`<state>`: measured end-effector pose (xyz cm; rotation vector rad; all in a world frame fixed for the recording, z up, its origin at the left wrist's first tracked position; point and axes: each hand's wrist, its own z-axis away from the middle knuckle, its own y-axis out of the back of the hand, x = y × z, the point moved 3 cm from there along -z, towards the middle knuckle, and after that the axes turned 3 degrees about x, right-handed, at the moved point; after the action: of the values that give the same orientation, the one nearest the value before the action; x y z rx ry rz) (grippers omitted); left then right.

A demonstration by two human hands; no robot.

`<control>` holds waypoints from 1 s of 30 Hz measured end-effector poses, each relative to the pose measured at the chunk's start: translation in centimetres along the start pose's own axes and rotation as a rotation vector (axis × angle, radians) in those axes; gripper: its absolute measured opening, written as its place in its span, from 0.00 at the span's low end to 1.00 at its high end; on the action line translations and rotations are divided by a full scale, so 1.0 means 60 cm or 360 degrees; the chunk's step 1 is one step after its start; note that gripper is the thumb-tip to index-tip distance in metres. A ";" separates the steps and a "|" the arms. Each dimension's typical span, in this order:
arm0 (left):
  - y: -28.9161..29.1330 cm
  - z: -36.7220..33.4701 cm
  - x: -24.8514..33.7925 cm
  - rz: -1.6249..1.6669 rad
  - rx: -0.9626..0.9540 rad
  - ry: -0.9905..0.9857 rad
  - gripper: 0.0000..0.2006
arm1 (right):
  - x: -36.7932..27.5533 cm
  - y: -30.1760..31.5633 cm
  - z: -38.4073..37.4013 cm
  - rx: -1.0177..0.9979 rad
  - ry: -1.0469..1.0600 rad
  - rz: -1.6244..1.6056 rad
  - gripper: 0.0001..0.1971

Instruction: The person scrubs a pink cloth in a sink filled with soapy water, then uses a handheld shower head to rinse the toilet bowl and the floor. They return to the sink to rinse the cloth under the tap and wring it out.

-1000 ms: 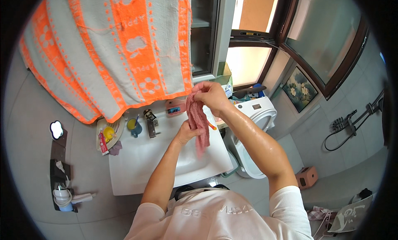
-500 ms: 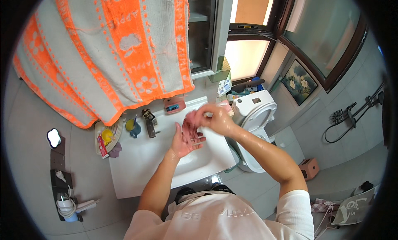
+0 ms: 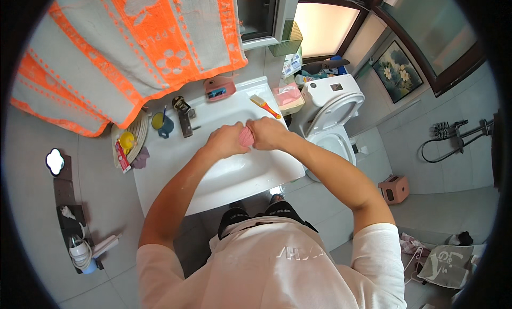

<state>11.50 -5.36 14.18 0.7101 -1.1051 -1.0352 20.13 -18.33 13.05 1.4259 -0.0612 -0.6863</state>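
Over the white washbasin (image 3: 213, 183), a bunched pink cloth (image 3: 246, 137) is squeezed between my two hands. My left hand (image 3: 226, 141) is closed round its left side. From the other side my right hand (image 3: 266, 133) grips it, knuckles facing up. Part of the cloth is hidden under my fingers. A dark metal faucet (image 3: 184, 117) stands to the left of my hands, on the basin's back ledge. Beyond my right hand lies a brush (image 3: 265, 107) with a red and yellow handle.
A striped orange and grey towel (image 3: 128, 53) hangs at the back left. On the ledge are a blue-grey cup (image 3: 164, 127), a pink soap box (image 3: 220, 88) and a woven tray (image 3: 140, 128). A toilet (image 3: 333, 111) with its lid raised stands to the right.
My left hand has gone from an open palm to closing on the pink cloth. The right hand has come down and left. The brush, hidden before, now shows.
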 end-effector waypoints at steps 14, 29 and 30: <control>-0.114 0.006 -0.051 0.2383 -0.0758 0.0288 0.11 | -0.020 0.000 0.039 0.0788 0.0912 0.0455 0.25; -0.112 -0.065 -0.069 -0.0396 0.0712 -0.0405 0.10 | 0.060 -0.122 -0.011 0.0032 -0.0474 -0.1111 0.15; -0.104 -0.061 -0.071 -0.0327 0.0702 -0.0260 0.09 | 0.055 -0.109 0.008 0.0500 -0.0220 -0.0819 0.19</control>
<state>12.62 -3.88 6.01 1.1246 -1.4474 -1.0453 20.00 -20.25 5.95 1.7121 0.0984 -1.2413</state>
